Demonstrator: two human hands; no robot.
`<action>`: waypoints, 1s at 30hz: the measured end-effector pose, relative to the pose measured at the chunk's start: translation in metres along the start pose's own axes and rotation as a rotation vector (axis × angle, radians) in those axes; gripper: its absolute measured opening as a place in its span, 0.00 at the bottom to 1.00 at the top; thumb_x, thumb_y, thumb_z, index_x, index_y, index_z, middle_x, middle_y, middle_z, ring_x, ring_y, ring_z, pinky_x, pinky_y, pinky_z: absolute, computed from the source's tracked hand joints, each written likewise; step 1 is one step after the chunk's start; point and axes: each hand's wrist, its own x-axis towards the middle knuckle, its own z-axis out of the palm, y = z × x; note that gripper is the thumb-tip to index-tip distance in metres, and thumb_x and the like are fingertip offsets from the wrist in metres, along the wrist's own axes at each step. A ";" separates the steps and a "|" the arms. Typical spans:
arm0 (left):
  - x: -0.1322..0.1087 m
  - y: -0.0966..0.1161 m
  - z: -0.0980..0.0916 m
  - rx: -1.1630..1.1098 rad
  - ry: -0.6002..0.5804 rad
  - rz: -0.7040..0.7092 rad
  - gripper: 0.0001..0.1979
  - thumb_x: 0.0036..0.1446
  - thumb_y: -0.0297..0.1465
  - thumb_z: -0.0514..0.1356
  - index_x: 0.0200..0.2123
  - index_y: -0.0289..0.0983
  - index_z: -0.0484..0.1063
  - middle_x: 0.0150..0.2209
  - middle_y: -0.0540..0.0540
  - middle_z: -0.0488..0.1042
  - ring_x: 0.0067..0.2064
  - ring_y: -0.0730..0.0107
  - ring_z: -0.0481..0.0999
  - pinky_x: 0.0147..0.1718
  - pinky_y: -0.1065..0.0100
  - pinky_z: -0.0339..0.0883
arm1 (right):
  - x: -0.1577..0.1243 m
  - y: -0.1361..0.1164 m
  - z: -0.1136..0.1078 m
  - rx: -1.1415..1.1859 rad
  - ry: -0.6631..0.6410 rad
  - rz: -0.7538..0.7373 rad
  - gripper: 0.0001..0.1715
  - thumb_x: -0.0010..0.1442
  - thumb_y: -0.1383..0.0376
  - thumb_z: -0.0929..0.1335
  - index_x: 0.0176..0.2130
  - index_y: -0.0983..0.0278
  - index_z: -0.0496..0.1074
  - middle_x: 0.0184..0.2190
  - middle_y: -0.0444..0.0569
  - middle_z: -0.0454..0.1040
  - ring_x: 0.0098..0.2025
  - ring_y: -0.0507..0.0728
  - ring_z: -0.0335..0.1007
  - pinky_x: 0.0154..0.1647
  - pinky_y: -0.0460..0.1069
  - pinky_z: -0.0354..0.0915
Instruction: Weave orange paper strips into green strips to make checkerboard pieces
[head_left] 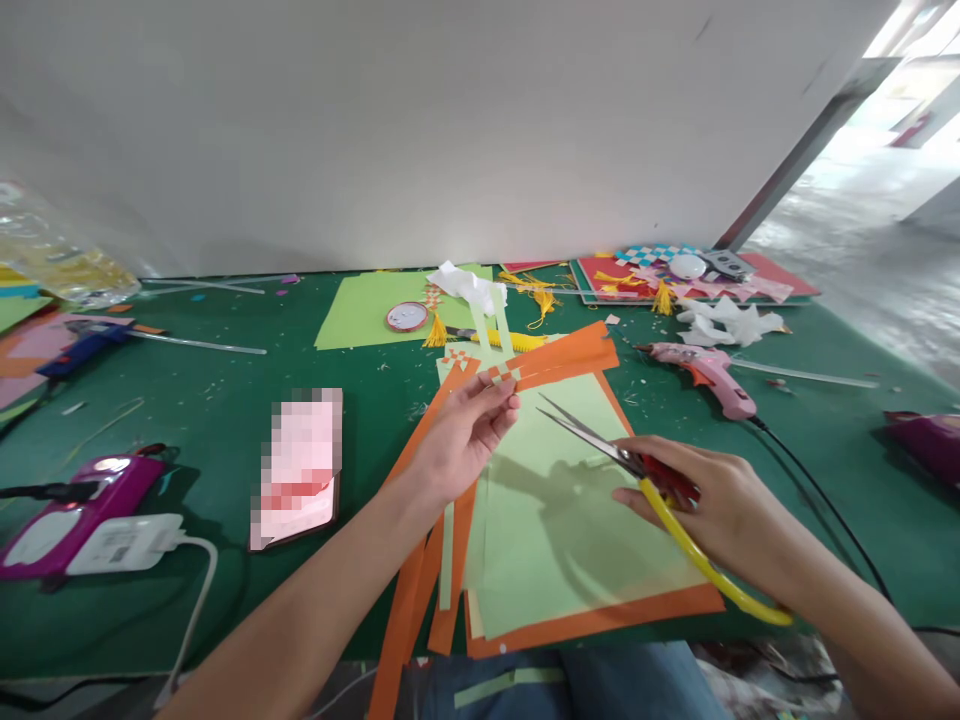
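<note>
My left hand [472, 425] pinches a small woven piece of orange and pale green paper strips [559, 358]. Long orange ends point to the right, and two green ends stand up toward the back. In my right hand [701, 490] is a pair of scissors [592, 436] with red and yellow handles. Their blades are slightly apart and point at the woven piece without touching it. Beneath both hands lie pale green sheets [555, 540] on top of orange paper [600, 625]. Loose orange strips [405, 590] run under my left forearm to the table's front edge.
A phone [296, 480] lies left of my left arm, near a purple power strip [82, 500] with a white charger. On the right is a pink glue gun [705, 375] with its cord. Behind the sheets are a yellow cutter [514, 341], a tape roll [407, 317] and crumpled tissue [469, 287].
</note>
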 end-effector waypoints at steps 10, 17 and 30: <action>-0.004 -0.001 0.003 0.164 -0.025 -0.025 0.10 0.48 0.24 0.69 0.31 0.34 0.70 0.27 0.52 0.76 0.28 0.80 0.77 0.29 0.81 0.72 | 0.004 -0.007 -0.001 -0.018 0.050 -0.004 0.21 0.58 0.51 0.69 0.47 0.60 0.72 0.28 0.45 0.74 0.22 0.52 0.60 0.25 0.47 0.62; -0.005 -0.002 0.003 0.225 -0.051 -0.011 0.11 0.48 0.26 0.70 0.31 0.33 0.69 0.28 0.52 0.76 0.29 0.80 0.77 0.31 0.79 0.71 | 0.002 -0.006 -0.002 -0.060 0.079 -0.037 0.24 0.59 0.49 0.67 0.49 0.59 0.71 0.28 0.44 0.73 0.23 0.50 0.60 0.26 0.46 0.62; -0.006 -0.003 0.003 0.345 -0.103 0.067 0.10 0.50 0.27 0.69 0.31 0.34 0.69 0.27 0.52 0.76 0.30 0.77 0.77 0.30 0.76 0.70 | 0.003 -0.004 -0.003 0.094 -0.013 0.044 0.22 0.56 0.53 0.70 0.46 0.63 0.73 0.30 0.46 0.74 0.26 0.53 0.63 0.27 0.47 0.63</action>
